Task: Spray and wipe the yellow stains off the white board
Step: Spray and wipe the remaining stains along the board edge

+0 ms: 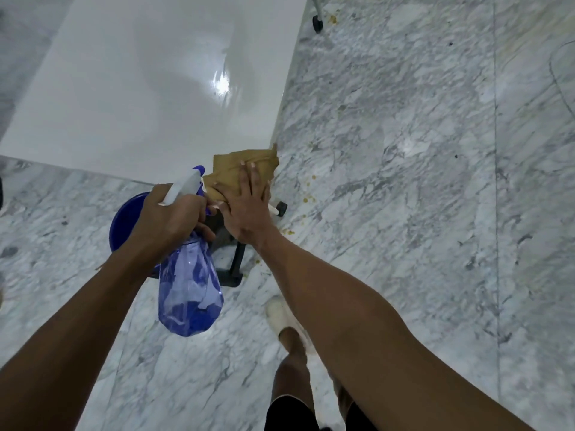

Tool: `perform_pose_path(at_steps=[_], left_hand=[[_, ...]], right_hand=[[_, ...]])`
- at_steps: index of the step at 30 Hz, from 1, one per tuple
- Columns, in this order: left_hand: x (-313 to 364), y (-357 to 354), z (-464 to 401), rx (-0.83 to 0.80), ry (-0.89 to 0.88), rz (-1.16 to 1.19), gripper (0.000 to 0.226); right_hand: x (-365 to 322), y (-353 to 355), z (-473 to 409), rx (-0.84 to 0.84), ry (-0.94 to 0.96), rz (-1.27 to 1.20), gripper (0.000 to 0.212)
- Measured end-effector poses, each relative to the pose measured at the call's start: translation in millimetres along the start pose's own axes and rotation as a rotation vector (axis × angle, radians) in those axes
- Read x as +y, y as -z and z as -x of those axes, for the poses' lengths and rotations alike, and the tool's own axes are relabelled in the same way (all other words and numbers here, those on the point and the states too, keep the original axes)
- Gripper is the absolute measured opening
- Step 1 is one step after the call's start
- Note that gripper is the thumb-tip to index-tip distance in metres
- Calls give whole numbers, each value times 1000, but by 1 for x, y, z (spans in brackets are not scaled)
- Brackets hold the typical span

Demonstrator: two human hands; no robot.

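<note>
The white board fills the upper left, glossy and wet-looking, with no yellow stain showing on its visible face. At its near right corner lies a brown, yellow-stained cloth. My right hand presses flat on that cloth with straight fingers. My left hand grips the neck of a clear blue spray bottle, whose white and blue nozzle points toward the cloth. The bottle hangs tilted, its base toward me.
A blue bucket stands on the marble floor under my left hand. The board's black wheeled stand sits below the corner, with another castor at the top. Yellow drips dot the floor. My leg and white shoe are below.
</note>
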State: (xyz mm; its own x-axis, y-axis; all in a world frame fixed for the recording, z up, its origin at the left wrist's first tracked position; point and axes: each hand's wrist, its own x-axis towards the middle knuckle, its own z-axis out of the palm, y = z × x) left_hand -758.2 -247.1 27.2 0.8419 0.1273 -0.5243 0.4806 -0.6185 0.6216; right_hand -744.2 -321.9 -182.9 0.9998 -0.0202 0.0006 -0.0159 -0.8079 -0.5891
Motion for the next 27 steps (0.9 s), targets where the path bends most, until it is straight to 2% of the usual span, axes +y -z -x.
perform_pose_path(at_steps=[3,7,12,15,18,22,27], left_hand=[[-8,4,7,-18,10,27,24],[-20,8,5,-1,-36,-63,30],[-18,14,10,-10,-74,-58,23],[-11,20,22,-18,-110,-31,17],[-4,31,32,8,-138,4,13],[3,53,44,37,-136,81,14],[-8,101,47,71,-128,183,16]], right_hand=[[1,7,3,-6,4,-74,43],[-4,10,21,-40,13,-141,42],[-18,15,54,-161,4,-226,45],[-27,35,62,-225,1,-371,46],[-40,68,64,-165,10,-586,45],[-70,122,56,-192,-176,-796,45],[-113,135,26,-170,-280,-839,64]])
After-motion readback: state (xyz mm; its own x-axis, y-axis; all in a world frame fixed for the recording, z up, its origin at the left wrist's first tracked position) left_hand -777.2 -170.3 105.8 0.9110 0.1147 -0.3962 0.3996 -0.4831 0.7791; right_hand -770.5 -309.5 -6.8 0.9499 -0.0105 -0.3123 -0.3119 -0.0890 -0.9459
